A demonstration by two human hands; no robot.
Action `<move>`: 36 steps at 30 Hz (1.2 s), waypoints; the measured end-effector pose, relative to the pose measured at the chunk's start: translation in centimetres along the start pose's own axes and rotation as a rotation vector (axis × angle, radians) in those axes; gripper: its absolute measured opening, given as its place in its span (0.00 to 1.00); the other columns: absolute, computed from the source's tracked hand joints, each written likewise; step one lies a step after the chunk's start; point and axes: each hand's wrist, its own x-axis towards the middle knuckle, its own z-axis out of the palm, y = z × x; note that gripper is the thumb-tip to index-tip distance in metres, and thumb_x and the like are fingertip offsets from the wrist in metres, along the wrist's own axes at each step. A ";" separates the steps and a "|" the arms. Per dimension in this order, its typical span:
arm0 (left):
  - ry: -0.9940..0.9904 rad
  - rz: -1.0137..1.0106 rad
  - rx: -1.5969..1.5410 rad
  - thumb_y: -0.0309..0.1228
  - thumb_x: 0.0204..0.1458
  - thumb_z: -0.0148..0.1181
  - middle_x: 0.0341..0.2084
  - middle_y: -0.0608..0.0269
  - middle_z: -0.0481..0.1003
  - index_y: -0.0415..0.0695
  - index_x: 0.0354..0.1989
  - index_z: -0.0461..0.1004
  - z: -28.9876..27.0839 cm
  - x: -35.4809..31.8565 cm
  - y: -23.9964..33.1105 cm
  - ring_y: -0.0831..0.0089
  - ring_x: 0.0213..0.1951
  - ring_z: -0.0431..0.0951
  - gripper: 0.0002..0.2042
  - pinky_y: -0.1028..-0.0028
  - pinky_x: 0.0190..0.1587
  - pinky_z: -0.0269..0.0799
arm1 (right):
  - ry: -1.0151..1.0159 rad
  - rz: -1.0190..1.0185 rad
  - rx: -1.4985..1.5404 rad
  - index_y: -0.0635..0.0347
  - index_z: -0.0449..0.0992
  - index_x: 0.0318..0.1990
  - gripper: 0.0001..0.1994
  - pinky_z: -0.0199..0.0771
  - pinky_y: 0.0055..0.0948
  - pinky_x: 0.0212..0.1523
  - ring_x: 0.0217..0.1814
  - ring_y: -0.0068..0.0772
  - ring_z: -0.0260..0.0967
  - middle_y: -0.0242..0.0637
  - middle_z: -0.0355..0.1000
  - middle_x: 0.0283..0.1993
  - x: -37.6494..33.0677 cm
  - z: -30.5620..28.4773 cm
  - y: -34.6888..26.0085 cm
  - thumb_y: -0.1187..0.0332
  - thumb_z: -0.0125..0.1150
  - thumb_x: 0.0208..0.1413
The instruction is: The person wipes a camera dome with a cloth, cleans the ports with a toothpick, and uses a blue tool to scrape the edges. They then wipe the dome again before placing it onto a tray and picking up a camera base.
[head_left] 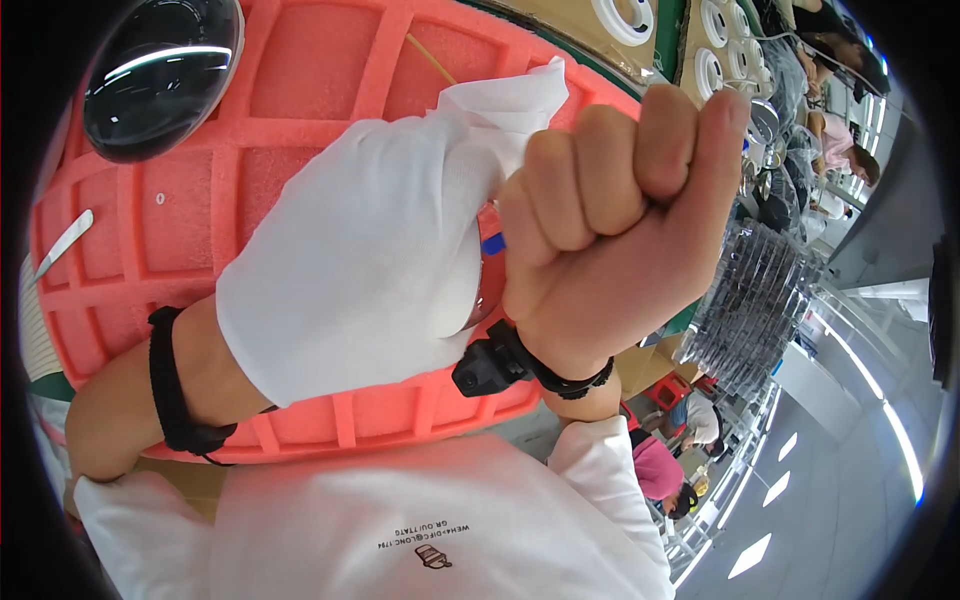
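My left hand point(360, 250) wears a loose white glove and reaches over a red grid-ribbed tray. Its fingers look curled, and crumpled white fabric point(515, 100) sticks out past them; whether that is loose glove or a separate cloth, I cannot tell. My bare right hand point(620, 200) is raised close to the camera, closed in a fist; what it holds, if anything, is hidden. Between the hands show a small blue piece point(493, 243) and a shiny curved edge point(480, 305), mostly covered by the glove. A black strap with a small camera point(490, 365) circles my right wrist.
On the red tray point(310, 60) rest a dark glossy oval dome point(165, 75), a white blade-like strip point(65, 243), a tiny white ring point(160, 199) and a thin stick point(430, 57). White rings point(625, 15) and a wrapped stack point(750, 305) stand beyond. Other people sit at right.
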 end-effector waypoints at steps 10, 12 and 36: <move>-0.073 -0.058 -0.133 0.29 0.38 0.73 0.41 0.49 0.71 0.41 0.48 0.68 -0.3 -0.6 -0.1 0.46 0.38 0.71 0.27 0.55 0.42 0.69 | -0.042 -0.029 -0.080 0.49 0.51 0.27 0.22 0.36 0.24 0.13 0.14 0.19 0.34 0.23 0.44 0.18 -0.3 1.3 0.6 0.50 0.29 0.75; -0.015 0.028 -0.020 0.29 0.38 0.73 0.41 0.49 0.71 0.41 0.48 0.68 -0.1 -0.4 -0.1 0.46 0.38 0.71 0.27 0.55 0.42 0.69 | 0.120 -0.012 -0.089 0.49 0.50 0.26 0.23 0.35 0.24 0.13 0.15 0.20 0.33 0.23 0.43 0.18 -0.3 0.8 0.5 0.50 0.30 0.75; -0.056 0.010 -0.081 0.30 0.36 0.73 0.43 0.51 0.73 0.42 0.48 0.71 -0.1 -1.0 -0.5 0.46 0.48 0.71 0.27 0.56 0.48 0.71 | -0.290 0.043 -0.053 0.48 0.51 0.27 0.23 0.38 0.23 0.13 0.14 0.21 0.40 0.25 0.44 0.16 -0.1 1.2 0.1 0.49 0.25 0.74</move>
